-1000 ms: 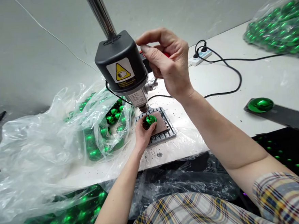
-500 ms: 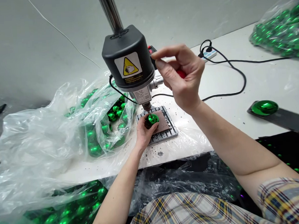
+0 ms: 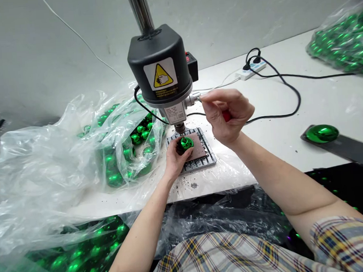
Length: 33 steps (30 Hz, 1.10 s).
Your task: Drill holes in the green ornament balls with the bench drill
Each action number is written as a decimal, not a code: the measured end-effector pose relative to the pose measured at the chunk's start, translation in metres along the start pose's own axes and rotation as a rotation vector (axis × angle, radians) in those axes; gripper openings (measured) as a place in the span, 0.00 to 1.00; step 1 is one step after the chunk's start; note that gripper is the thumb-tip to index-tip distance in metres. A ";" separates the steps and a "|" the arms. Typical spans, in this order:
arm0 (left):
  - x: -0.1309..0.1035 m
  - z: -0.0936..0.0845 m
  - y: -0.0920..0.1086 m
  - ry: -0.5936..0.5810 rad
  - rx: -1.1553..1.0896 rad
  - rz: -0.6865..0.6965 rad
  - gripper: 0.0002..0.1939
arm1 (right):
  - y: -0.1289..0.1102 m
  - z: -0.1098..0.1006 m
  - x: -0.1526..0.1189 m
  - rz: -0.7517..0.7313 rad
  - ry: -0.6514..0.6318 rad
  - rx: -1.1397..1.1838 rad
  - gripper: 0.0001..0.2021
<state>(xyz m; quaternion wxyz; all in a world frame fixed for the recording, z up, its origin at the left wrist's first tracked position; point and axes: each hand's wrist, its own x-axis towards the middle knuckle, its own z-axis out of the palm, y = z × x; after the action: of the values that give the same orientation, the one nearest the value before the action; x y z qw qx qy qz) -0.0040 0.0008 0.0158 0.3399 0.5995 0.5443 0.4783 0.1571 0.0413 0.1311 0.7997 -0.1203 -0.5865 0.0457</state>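
My left hand is wrapped round a shiny green ball, holding it on a brown pad over the slotted metal base. The tip of the drill press meets the top of the ball, or nearly so. Right of the machine head, my right hand is closed round a lever with a red knob, mostly hidden by the fingers. Dark shavings lie on the base and around it.
Clear plastic bags with green balls fill the left. Another bag of balls lies back right. A power strip with black cables stands behind. A green ball rests on a dark phone at right.
My right hand has moved down with the lever, and the drill's tip is lower at the ball. My left hand keeps its hold. The view has shifted slightly.
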 end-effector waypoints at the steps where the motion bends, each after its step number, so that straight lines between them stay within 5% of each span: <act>1: 0.000 0.000 0.001 0.004 0.005 0.001 0.27 | 0.002 -0.002 -0.004 -0.035 -0.008 -0.002 0.11; 7: 0.000 0.000 0.000 -0.006 0.038 0.016 0.26 | 0.000 0.003 -0.003 -0.052 -0.002 0.053 0.13; 12: -0.001 0.002 -0.002 -0.001 0.019 -0.029 0.27 | -0.007 0.025 0.053 0.331 -0.015 0.046 0.04; 16: 0.000 0.007 0.001 0.044 0.021 -0.024 0.27 | 0.000 0.040 0.091 0.694 -0.070 0.077 0.06; 19: -0.008 0.006 0.012 0.109 0.087 0.024 0.25 | 0.005 0.047 0.102 0.791 -0.010 0.094 0.11; 23: -0.057 -0.010 0.024 0.109 0.284 0.374 0.24 | 0.004 0.046 0.103 0.753 -0.047 0.072 0.12; 27: -0.136 -0.025 0.003 -0.351 0.516 0.823 0.26 | 0.001 0.043 0.100 0.697 -0.084 0.076 0.12; 28: -0.153 -0.026 -0.006 -0.514 0.616 0.804 0.26 | 0.001 0.043 0.099 0.692 -0.077 0.086 0.12; 30: -0.176 -0.023 -0.022 -0.778 0.835 0.541 0.29 | 0.002 0.043 0.098 0.685 -0.069 0.102 0.11; 33: -0.182 -0.015 -0.018 -0.863 1.044 -0.047 0.36 | 0.001 0.043 0.098 0.720 -0.065 0.094 0.10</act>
<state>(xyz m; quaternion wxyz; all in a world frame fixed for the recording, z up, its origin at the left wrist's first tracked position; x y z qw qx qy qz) -0.0154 -0.1754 -0.0331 0.2028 0.8103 0.5325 -0.1369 0.1468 0.0696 0.2339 0.7178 -0.2807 -0.5290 0.3553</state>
